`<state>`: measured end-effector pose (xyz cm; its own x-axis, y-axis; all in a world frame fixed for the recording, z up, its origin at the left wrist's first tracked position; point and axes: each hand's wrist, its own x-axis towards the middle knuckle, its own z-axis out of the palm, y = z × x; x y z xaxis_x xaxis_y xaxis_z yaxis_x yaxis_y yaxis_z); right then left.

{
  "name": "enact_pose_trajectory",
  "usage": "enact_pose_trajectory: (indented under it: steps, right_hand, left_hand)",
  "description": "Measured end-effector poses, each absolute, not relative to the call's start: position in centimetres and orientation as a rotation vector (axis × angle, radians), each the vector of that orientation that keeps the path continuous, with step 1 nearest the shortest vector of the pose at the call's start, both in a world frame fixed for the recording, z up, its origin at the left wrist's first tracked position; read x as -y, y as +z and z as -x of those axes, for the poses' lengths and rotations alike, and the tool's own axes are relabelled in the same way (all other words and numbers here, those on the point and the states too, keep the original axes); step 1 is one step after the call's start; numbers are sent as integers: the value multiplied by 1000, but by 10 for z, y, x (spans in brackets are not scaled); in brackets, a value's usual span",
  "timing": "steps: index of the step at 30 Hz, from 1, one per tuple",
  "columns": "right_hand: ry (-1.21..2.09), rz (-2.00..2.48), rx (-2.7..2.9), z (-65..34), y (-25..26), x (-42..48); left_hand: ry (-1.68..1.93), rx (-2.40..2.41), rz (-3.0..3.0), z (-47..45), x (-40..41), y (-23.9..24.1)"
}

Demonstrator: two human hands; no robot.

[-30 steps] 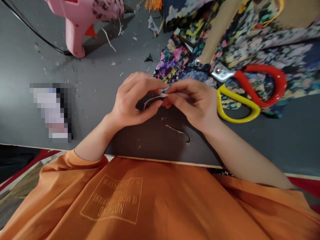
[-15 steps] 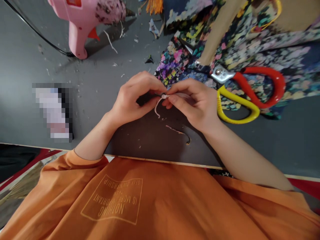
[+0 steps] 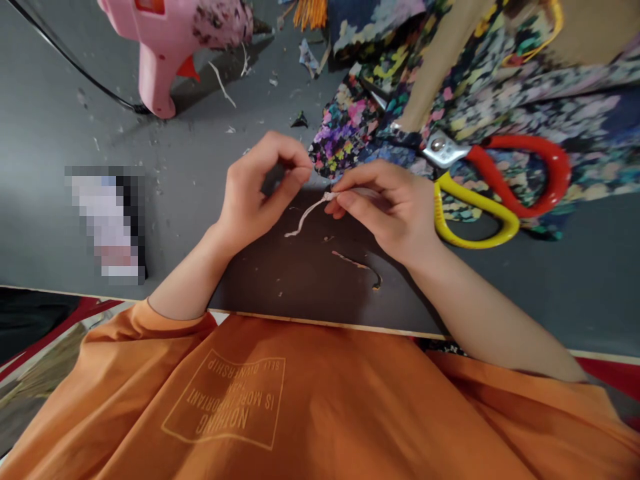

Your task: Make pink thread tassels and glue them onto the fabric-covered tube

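Note:
Between the thumb and forefinger of my right hand (image 3: 387, 203) is a thin pale cord (image 3: 309, 215). A small knot or lump shows on the cord at the fingertips, and its loose end hangs down to the left. Part of it is hidden behind my right fingers. My left hand (image 3: 263, 190) is a short way to the left and slightly higher, apart from the cord, with thumb and forefinger pinched together. Whatever they hold, if anything, is too small to make out. A dark, thin curled strip (image 3: 359, 265) lies on the table below my hands.
Scissors (image 3: 475, 177) with one red and one yellow handle lie right of my right hand, on floral fabric (image 3: 530, 107). A pink glue gun (image 3: 165, 53) with a black cable stands at upper left. A blurred-out object (image 3: 107, 223) lies left; scraps dot the grey table (image 3: 185, 147).
My left hand has drawn away from the knot, up and to the left. The cord's loose end has swung out leftward. My right hand stays nearly still.

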<state>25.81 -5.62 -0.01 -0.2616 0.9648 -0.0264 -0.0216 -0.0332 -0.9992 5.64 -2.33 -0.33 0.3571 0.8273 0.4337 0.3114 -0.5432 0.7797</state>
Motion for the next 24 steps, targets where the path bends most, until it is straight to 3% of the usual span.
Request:
enact_pose_trajectory:
  steps: [12,24]
  right_hand:
    - [1448,1130,1326,-257,1,56]
    - [1414,1118,1361,-258,-2,55]
  left_hand:
    - [1313,-822,-1835,-57,15,-15]
    - [1091,-1050,-1880,-56,21,-12]
